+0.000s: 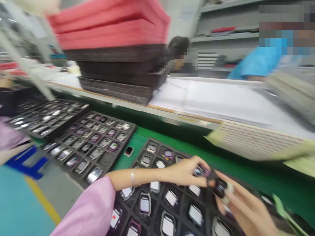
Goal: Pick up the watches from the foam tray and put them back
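Note:
My left hand [183, 171], in a pink sleeve, reaches across the near foam tray [182, 196] and pinches a purple-edged watch case [206, 172]. Close beside it, my right hand [246, 203] grips a dark-faced watch case [220, 187] with a pale edge. A small dark gap or part shows between the two pieces, too blurred to make out. Below both hands, the tray's compartments hold several watch cases, such as a pale-framed one [145, 204] with a white face.
A second foam tray [108, 157] of watch cases lies to the left, and a single watch case [129, 151] sits on the green mat [140, 134]. Red and black foam trays [115, 52] are stacked on the white bench [209, 95]. Another person's blue sleeve [261, 59] is across it.

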A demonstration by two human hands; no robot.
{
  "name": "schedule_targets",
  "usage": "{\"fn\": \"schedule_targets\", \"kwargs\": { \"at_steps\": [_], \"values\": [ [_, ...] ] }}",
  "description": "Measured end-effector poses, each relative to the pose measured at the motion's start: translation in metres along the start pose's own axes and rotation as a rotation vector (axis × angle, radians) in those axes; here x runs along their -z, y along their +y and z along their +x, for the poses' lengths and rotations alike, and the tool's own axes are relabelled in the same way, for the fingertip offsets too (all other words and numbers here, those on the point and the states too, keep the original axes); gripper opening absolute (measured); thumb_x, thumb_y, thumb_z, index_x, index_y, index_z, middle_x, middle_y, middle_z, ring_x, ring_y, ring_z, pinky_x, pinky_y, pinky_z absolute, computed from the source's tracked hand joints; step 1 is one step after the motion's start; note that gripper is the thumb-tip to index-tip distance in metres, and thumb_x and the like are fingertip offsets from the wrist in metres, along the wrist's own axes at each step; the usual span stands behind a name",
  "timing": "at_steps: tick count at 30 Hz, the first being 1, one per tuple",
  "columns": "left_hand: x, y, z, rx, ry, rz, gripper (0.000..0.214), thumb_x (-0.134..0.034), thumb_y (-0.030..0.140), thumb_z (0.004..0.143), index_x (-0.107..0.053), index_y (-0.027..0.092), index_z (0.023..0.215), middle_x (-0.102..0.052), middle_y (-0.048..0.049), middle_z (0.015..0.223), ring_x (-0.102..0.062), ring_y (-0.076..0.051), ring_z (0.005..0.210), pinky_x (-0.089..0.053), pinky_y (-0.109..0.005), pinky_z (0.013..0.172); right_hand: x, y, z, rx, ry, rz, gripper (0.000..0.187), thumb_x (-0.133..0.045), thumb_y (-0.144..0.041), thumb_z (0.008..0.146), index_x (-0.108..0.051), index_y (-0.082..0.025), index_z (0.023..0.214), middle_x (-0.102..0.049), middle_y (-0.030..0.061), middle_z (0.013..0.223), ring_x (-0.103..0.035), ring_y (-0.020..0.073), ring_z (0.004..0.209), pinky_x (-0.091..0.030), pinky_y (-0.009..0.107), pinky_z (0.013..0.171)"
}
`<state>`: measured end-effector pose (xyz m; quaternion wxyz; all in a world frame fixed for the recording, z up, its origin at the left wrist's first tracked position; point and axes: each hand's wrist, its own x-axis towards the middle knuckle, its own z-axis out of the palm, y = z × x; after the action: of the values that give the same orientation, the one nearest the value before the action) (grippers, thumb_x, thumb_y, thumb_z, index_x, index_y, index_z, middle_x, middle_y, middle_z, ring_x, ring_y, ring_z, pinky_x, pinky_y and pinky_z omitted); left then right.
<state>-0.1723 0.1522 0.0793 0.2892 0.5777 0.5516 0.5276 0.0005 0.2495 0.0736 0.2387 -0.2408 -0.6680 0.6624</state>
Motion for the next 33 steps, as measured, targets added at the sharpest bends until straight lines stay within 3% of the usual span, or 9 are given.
{"fn": "schedule_targets", "kwargs": {
  "at_steps": [3,9,12,15,18,21,25,33],
  "values": [
    [-0.008,0.001,-0.008,0.013,-0.006,0.013,0.033,-0.063,0.018,0.073,-0.053,0.018,0.105,-0.062,-0.0039,0.099,-0.060,-0.018,0.092,-0.046,-0.029,0.084,0.009,-0.004,-0.022,-0.062,-0.061,0.196,0.045,-0.073,-0.036,0.076,-0.065,-0.022,0.118,-0.068,0.0098,0.092,-0.058,0.0159,0.052,-0.049,0.032,0.048],
    [-0.015,-0.001,-0.013,0.068,-0.064,-0.020,0.027,-0.055,0.014,0.075,-0.051,0.018,0.101,-0.060,-0.0030,0.096,-0.058,-0.019,0.090,-0.044,-0.032,0.084,0.007,0.000,-0.020,-0.057,-0.136,0.328,0.043,-0.070,-0.027,0.080,-0.062,-0.019,0.121,-0.069,0.0098,0.099,-0.062,0.0129,0.052,-0.051,0.028,0.049],
    [-0.016,-0.002,-0.013,0.091,-0.035,-0.030,0.026,-0.059,0.016,0.076,-0.052,0.019,0.101,-0.059,-0.0032,0.098,-0.057,-0.019,0.094,-0.044,-0.033,0.088,0.007,-0.001,-0.024,-0.071,-0.168,0.344,0.047,-0.068,-0.025,0.082,-0.057,-0.019,0.127,-0.069,0.0079,0.093,-0.065,0.0148,0.056,-0.052,0.028,0.052],
    [-0.017,-0.001,-0.012,0.200,-0.029,-0.202,0.031,-0.064,0.026,0.077,-0.052,0.019,0.105,-0.058,-0.0027,0.095,-0.059,-0.017,0.084,-0.049,-0.030,0.075,0.008,-0.003,-0.026,-0.079,-0.187,0.369,0.046,-0.065,-0.028,0.085,-0.054,-0.018,0.129,-0.069,0.0061,0.086,-0.067,0.0170,0.060,-0.052,0.027,0.051],
    [-0.017,0.002,-0.011,0.348,-0.037,-0.476,0.032,-0.059,0.028,0.080,-0.050,0.018,0.109,-0.058,-0.0026,0.090,-0.062,-0.016,0.074,-0.051,-0.028,0.063,0.009,-0.004,-0.025,-0.085,-0.158,0.374,0.040,-0.064,-0.030,0.086,-0.056,-0.018,0.123,-0.067,0.0110,0.104,-0.067,0.0165,0.062,-0.052,0.026,0.049],
    [-0.017,0.005,-0.011,0.402,-0.029,-0.628,0.026,-0.054,0.025,0.083,-0.051,0.018,0.108,-0.062,-0.0032,0.088,-0.066,-0.018,0.079,-0.054,-0.030,0.068,0.011,-0.004,-0.025,-0.090,-0.081,0.356,0.040,-0.062,-0.028,0.086,-0.054,-0.018,0.124,-0.067,0.0123,0.109,-0.066,0.0153,0.061,-0.051,0.026,0.049],
    [-0.018,0.004,-0.011,0.405,-0.038,-0.676,0.026,-0.054,0.024,0.082,-0.054,0.017,0.107,-0.063,-0.0036,0.089,-0.067,-0.019,0.082,-0.056,-0.032,0.069,0.013,-0.002,-0.025,-0.093,0.000,0.332,0.049,-0.062,-0.027,0.086,-0.048,-0.017,0.132,-0.069,0.0141,0.107,-0.067,0.0165,0.058,-0.050,0.027,0.047],
    [-0.019,0.002,-0.013,0.392,-0.070,-0.636,0.025,-0.051,0.021,0.084,-0.055,0.017,0.108,-0.064,-0.0056,0.094,-0.066,-0.021,0.086,-0.057,-0.033,0.069,0.013,-0.002,-0.029,-0.068,0.013,0.306,0.056,-0.063,-0.026,0.085,-0.045,-0.018,0.138,-0.069,0.0153,0.110,-0.069,0.0198,0.063,-0.052,0.029,0.049]
  ]
}}
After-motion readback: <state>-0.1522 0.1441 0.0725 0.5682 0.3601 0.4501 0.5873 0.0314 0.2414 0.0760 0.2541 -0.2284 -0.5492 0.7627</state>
